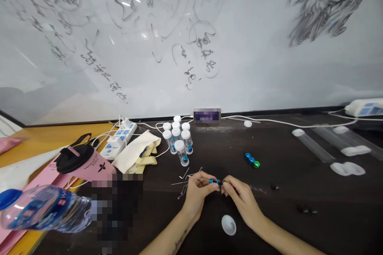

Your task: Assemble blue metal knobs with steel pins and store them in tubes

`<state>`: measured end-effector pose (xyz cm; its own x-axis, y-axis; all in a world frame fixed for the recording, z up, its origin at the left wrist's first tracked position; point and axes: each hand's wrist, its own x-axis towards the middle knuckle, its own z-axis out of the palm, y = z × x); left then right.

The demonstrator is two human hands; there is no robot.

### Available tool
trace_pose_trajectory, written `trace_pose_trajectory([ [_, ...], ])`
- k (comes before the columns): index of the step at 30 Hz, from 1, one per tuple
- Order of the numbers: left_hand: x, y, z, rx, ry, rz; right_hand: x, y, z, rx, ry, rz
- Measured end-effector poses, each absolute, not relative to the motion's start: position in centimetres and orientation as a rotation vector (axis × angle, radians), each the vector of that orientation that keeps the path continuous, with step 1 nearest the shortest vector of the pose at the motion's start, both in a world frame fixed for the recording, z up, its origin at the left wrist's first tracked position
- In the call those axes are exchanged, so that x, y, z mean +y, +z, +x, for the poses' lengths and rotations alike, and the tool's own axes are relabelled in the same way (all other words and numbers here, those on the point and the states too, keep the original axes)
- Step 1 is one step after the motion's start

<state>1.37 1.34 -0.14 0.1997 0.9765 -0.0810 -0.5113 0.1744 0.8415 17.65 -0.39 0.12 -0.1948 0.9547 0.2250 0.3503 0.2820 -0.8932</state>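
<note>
My left hand and my right hand meet over the dark table, fingers pinched together. Between them is a thin metal pin carrying a small blue bead; the left fingers pinch the bead and pin, the right fingertips close on the pin's other end. Several loose metal pins lie just left of my left hand. Two blue beads and a green bead sit in a short row beyond my right hand. A white cap lies between my forearms.
Several capped clear vials with blue beads stand behind the pins. A cream cloth bag, power strip, black-lidded cup and water bottle lie left. Clear tubes and caps rest right. A whiteboard rises behind.
</note>
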Motion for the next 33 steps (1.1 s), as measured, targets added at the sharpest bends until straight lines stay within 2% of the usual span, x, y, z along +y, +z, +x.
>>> trace_pose_trajectory([
  [33,1.62,-0.47,1.16,0.754,1.248,0.716,-0.17,0.19,17.46,-1.687,0.775,-1.158],
])
